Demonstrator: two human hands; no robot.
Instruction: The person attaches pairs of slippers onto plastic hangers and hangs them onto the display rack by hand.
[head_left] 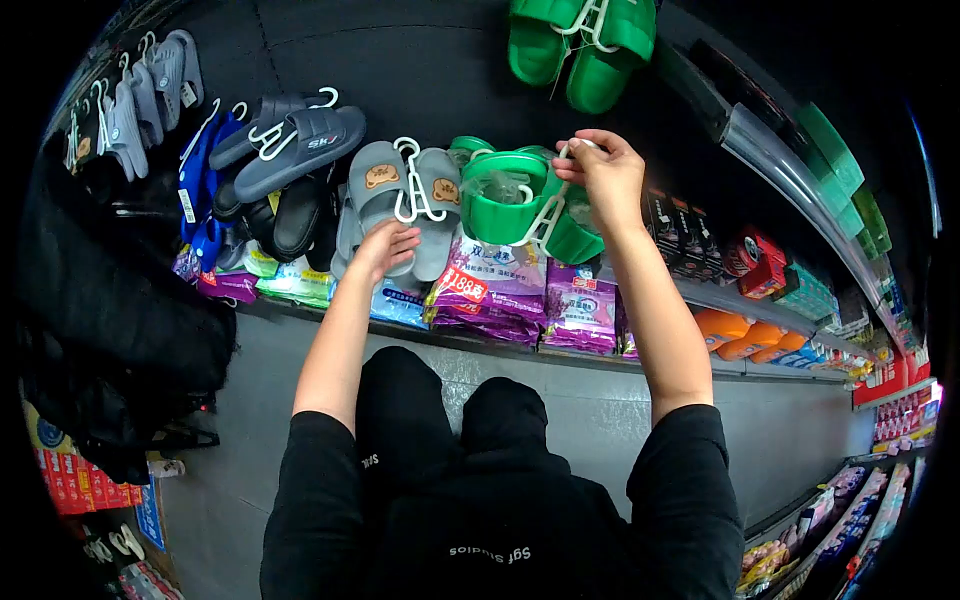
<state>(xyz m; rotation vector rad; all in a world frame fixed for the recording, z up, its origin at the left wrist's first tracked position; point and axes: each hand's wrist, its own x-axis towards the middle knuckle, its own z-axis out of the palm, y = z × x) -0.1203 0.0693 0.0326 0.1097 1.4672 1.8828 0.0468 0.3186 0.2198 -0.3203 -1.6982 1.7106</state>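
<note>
My right hand [605, 170] pinches the top of a white hanger [547, 218]. A pair of green slippers [500, 215] hangs on it, just above the stacked purple packs. Below and left, my left hand [388, 248] lies against the lower part of a pair of grey slippers [437, 235] with brown bear patches, its fingers stretched out and not wrapped round them. A white hanger [412, 180] joins the grey pair. Part of the left hand's contact with the slippers is hidden.
Dark grey slippers [310, 150] and blue slippers [203, 190] lie to the left. Another green pair [605, 50] hangs above. Purple packs [490, 285] line the low shelf. Shelves with boxes and orange bottles [750, 338] run along the right. Grey floor [600, 400] lies below.
</note>
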